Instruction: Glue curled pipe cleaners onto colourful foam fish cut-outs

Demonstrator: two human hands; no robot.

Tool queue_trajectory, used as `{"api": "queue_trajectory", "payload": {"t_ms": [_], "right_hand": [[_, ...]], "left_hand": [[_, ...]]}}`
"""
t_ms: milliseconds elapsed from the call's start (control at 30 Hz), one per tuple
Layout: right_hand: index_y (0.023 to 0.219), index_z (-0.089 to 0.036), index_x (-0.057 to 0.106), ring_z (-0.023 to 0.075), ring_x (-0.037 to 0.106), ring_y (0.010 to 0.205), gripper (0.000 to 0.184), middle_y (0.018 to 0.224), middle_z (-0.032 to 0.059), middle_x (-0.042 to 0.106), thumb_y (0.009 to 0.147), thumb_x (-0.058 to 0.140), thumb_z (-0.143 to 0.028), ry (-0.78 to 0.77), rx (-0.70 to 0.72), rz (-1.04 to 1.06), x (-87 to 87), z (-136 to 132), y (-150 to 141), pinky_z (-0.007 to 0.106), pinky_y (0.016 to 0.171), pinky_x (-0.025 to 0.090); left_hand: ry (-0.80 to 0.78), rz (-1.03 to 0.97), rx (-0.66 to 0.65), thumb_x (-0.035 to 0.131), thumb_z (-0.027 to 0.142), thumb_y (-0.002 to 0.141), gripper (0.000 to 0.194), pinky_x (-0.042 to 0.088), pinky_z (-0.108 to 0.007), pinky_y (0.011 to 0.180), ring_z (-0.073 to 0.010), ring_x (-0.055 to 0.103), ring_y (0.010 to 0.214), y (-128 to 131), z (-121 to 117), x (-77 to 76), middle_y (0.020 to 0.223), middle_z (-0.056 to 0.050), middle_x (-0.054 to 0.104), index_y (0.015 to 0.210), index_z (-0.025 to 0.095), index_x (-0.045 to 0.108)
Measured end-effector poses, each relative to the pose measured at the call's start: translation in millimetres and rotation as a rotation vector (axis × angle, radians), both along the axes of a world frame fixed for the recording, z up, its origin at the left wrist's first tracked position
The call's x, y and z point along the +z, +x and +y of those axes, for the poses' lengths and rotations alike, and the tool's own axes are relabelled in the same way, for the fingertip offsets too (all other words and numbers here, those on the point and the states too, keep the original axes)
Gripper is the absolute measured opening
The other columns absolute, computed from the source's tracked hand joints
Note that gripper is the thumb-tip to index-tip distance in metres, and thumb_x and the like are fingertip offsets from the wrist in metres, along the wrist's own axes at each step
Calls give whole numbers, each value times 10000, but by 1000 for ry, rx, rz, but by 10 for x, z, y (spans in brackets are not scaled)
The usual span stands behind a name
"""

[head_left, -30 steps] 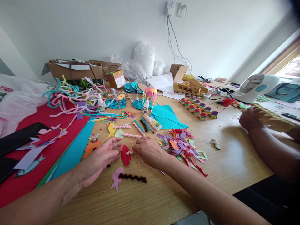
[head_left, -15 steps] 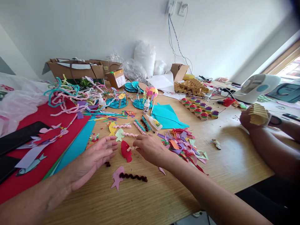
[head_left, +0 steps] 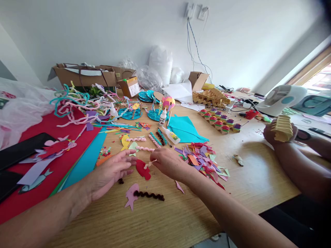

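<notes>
My right hand [head_left: 168,163] pinches the end of a pink coiled pipe cleaner [head_left: 150,163] joined to a red foam fish [head_left: 143,169], which sits just off the wooden table [head_left: 168,213]. My left hand [head_left: 110,174] rests flat beside the fish with fingers stretched out, fingertips close to its left edge. In front of my hands lies a pink foam fish [head_left: 131,195] with a dark brown coiled pipe cleaner [head_left: 149,195]. More coiled pipe cleaners [head_left: 143,148] and foam fish lie just beyond.
A heap of foam scraps [head_left: 201,160] lies right of my hand. Glue bottles [head_left: 170,135], teal foam [head_left: 184,129], red and teal sheets [head_left: 59,165] and a pipe-cleaner tangle [head_left: 77,103] surround the area. Another person's hands [head_left: 278,132] at right hold yellow folded card. A fan [head_left: 280,98] stands behind.
My right hand has raised the pink coil and the red fish a little and shifted them to the right. The person at right folded the long yellow card into a compact block.
</notes>
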State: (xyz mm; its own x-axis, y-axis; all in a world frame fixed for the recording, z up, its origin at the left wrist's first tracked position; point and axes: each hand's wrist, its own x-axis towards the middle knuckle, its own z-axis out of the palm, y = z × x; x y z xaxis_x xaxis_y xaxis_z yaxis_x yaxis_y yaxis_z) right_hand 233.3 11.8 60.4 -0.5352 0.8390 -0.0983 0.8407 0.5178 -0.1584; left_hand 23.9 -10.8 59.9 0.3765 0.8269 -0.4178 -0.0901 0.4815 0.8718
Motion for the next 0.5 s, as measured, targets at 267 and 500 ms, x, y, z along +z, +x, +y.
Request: {"api": "queue_trajectory", "payload": {"t_ms": [267,500], "right_hand": [[1031,-197,601,174,590,846,211,924,48,668,824,560,-201,1,-53,58,-60,10,14,239,631,338],[932,-179,653,166,586,897,141,986,65,631,832,554,-167,45,83,68,-93,14,-64,238,661,354]], "left_hand": [[51,108,-6,605,289,740,584,401,-330,925,-224,481,1183,-12,14,-1,1255,-98,524,1283,190,415],[676,629,-239,458,139,752,408,431,-374,913,-226,558,1049,6,251,-176,1092,-62,628,1140,199,570]]}}
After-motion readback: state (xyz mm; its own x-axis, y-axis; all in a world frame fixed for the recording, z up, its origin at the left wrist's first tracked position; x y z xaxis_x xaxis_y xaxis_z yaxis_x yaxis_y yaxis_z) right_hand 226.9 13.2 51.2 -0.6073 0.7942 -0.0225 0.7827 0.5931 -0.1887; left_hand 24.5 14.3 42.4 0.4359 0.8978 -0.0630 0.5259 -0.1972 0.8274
